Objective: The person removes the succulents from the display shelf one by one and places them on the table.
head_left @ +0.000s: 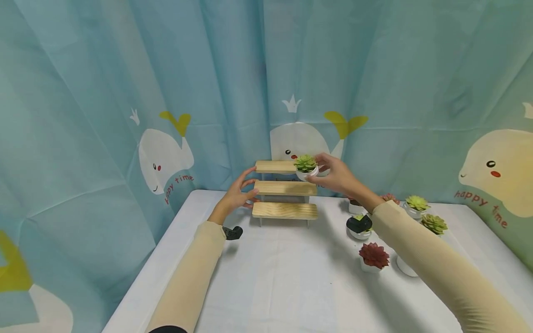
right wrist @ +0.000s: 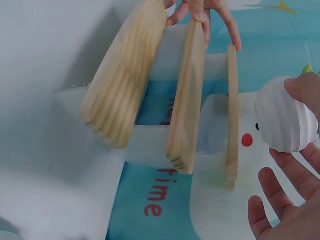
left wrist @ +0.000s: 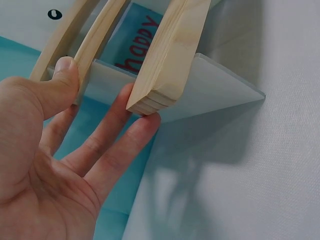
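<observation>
A three-step plant stand (head_left: 285, 211) with pale wooden planks and clear side panels stands at the back of the table. My left hand (head_left: 236, 196) grips its left end; in the left wrist view the thumb lies on the middle plank (left wrist: 86, 75) and two fingertips touch the end of the lowest plank (left wrist: 162, 90). My right hand (head_left: 336, 175) holds a green potted succulent (head_left: 306, 165) between thumb and fingers, at the right end of the top plank (head_left: 272, 167). Its ribbed white pot (right wrist: 282, 117) appears apart from the top plank in the right wrist view.
Several potted succulents stand on the right of the table, among them a dark red one (head_left: 374, 255), a yellow-green one (head_left: 417, 203) and a green one (head_left: 434, 224), partly behind my right sleeve. A blue curtain (head_left: 233, 69) with whale prints hangs behind the table.
</observation>
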Demonstrator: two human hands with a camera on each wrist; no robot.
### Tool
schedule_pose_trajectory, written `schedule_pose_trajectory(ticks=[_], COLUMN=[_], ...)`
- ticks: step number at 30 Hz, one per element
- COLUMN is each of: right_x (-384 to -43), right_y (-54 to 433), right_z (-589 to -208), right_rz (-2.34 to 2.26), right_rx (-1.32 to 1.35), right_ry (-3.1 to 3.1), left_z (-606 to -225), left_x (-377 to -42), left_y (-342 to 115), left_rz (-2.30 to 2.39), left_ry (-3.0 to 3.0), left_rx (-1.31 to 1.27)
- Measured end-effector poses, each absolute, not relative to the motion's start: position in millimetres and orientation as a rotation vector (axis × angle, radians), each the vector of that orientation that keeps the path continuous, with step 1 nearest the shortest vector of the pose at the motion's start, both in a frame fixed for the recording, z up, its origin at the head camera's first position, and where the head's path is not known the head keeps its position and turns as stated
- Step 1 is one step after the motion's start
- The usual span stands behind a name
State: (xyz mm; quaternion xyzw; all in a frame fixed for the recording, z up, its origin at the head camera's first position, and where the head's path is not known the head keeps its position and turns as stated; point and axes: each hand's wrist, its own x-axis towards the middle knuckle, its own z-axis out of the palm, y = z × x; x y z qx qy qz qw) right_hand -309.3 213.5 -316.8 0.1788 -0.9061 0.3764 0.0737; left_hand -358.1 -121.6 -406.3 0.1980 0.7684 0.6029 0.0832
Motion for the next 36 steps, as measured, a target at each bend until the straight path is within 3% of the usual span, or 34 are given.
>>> schedule_pose_trajectory(ticks=[36], right_x=[-286], right_y=[261], right_z=[-330], right_rz=[1.136], right_rx=[0.51], right_ry=[-2.745], left_z=[-407], left_x=[-357], left_y=[-121], left_rz=[1.79], left_ry=[2.309], left_rx=[0.588])
